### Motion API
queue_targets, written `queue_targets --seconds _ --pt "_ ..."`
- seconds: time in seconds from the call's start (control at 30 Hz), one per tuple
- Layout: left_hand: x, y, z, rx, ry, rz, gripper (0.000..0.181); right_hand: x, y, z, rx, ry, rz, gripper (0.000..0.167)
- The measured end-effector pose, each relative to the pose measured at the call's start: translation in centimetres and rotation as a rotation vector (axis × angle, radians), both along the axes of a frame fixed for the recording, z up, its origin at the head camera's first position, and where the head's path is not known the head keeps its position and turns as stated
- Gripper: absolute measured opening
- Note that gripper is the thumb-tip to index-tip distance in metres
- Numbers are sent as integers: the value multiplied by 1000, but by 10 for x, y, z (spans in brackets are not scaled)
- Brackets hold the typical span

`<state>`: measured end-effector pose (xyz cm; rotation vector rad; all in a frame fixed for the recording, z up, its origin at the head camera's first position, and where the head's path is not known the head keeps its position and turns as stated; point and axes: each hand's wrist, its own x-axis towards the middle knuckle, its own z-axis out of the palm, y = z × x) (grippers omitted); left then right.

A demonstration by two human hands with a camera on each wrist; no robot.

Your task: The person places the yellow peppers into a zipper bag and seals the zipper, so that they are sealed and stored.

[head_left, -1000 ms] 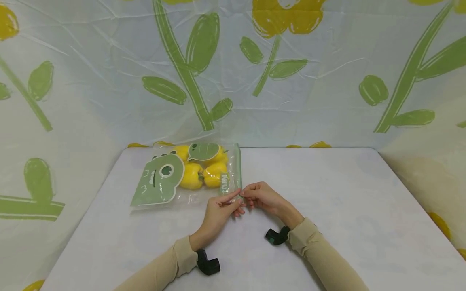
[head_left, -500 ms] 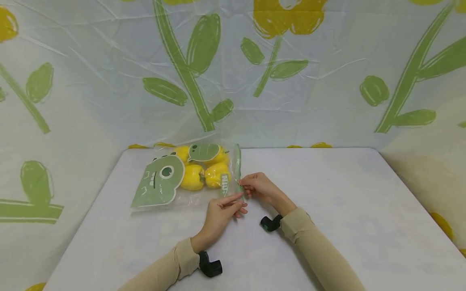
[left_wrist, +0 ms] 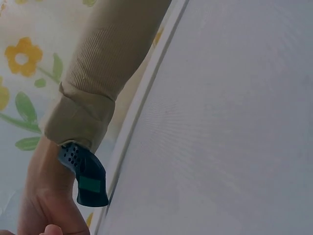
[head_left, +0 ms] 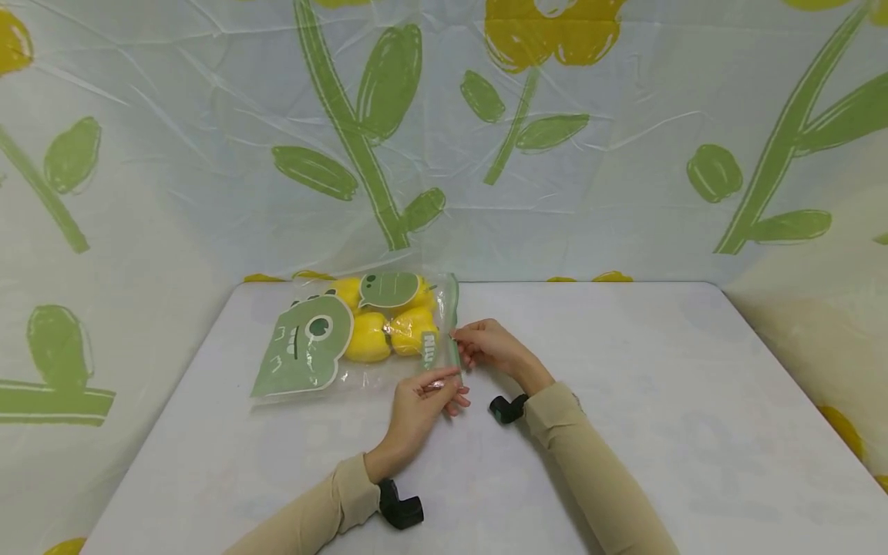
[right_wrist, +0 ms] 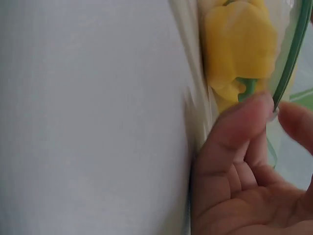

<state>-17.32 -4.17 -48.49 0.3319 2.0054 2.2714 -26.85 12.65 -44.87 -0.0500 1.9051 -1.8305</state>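
Note:
A clear zipper bag [head_left: 298,358] with a green monster print lies at the back left of the table. Inside it are several yellow bell peppers [head_left: 368,338]. My left hand [head_left: 411,416] pinches the bag's near right corner. Higher up the green zip edge [head_left: 454,297], my right hand [head_left: 501,353] has thumb and finger at the zip. In the right wrist view the right hand [right_wrist: 239,181] pinches a small whitish zipper slider [right_wrist: 275,113] on the green strip, mostly covered by the fingertips. The left wrist view shows only part of a hand [left_wrist: 54,210], its fingers mostly cut off.
The white table [head_left: 624,370] extends to the right and in front of the bag. A flower-printed cloth [head_left: 590,200] hangs behind and along both sides. Dark wrist mounts [head_left: 400,505] sit under both beige sleeves [head_left: 590,455].
My right hand has moved up and slightly left along the zip edge, away from the left hand. The left hand has stayed at the corner, and the bag has barely shifted.

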Motion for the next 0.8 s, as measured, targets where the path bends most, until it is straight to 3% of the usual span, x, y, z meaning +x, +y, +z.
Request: queue_targets --seconds 0.13,0.4,0.8 --pt "1 -1 0 4 8 34 42 1 0 2 44 10 49 28" --pt "-1 0 -3 3 7 -4 37 2 -5 2 70 46 -35 25" --pt "-1 0 -4 22 10 -5 37 -37 -18 10 220 130 -171 30"
